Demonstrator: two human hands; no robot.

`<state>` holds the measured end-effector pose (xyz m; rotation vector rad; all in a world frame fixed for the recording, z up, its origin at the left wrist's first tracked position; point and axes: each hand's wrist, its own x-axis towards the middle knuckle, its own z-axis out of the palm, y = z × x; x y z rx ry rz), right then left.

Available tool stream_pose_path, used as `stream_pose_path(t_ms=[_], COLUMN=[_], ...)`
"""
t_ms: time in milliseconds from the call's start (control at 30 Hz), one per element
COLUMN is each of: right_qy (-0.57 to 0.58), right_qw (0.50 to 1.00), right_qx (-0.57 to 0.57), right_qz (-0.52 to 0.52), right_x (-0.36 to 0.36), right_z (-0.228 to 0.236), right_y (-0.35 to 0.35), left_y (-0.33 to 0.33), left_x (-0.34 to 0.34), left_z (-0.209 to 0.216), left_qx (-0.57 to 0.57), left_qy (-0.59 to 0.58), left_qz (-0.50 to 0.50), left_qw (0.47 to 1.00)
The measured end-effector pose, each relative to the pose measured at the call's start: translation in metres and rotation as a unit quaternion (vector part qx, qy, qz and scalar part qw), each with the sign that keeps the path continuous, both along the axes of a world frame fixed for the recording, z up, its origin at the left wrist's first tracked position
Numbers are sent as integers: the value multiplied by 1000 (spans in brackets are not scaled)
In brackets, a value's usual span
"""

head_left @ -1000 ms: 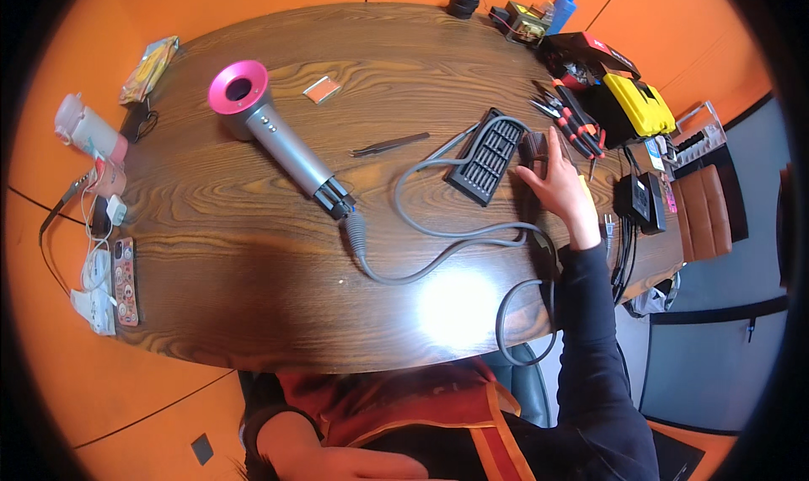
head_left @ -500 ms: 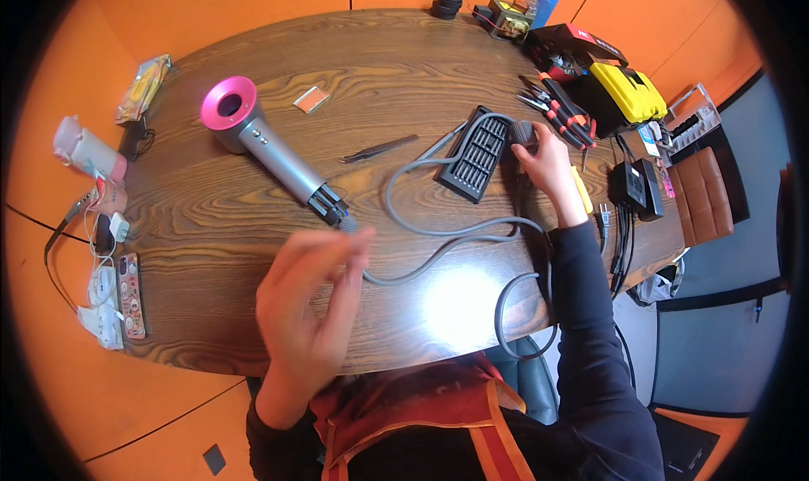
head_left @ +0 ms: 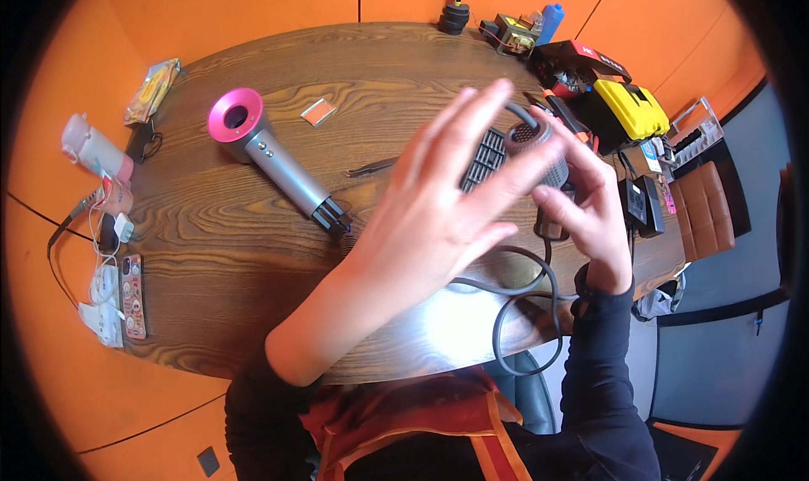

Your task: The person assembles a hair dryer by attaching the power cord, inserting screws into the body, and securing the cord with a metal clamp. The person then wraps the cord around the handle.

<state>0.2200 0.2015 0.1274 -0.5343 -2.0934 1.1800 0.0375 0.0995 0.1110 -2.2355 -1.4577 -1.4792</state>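
Note:
My right hand (head_left: 597, 216) grips a grey, perforated cylindrical filter cage (head_left: 556, 175), with its fingers curled round the far side. A grey cable (head_left: 527, 114) runs at its top end. My left hand (head_left: 434, 207) reaches across with fingers stretched and spread, their tips close to the cage; whether they touch it I cannot tell. Left of it lies a hair dryer (head_left: 286, 173) with a pink ring head and grey handle, dark inner parts exposed at the handle's lower end. Behind my left hand, a screwdriver bit set (head_left: 484, 161) and tweezers (head_left: 371, 168) are partly hidden.
Cable loops (head_left: 552, 312) hang over the table's near edge. A yellow-and-black toolbox (head_left: 628, 106) and black power adapters (head_left: 642, 203) stand at the right. On the left are a bottle (head_left: 94, 152), a phone (head_left: 132, 296) and a power strip (head_left: 103, 312). A small orange-and-white packet (head_left: 318, 112) lies farther back.
My left hand has swung up and right from the near side toward the filter cage. My right hand has drawn the cage nearer and turned it. The view has shifted slightly.

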Motion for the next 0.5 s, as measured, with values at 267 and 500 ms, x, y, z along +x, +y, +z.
stream_pose_path(t_ms=[267, 500], right_qy=[-63, -71], right_qw=[985, 963], right_qx=[161, 254], right_qz=[16, 54], right_x=[-18, -24], right_z=[29, 40], right_y=[-21, -27], left_y=[2, -4], left_x=[-16, -27], left_z=[21, 22], left_qx=[56, 69], left_qy=[120, 112], left_qz=[46, -39], left_qw=[990, 991])
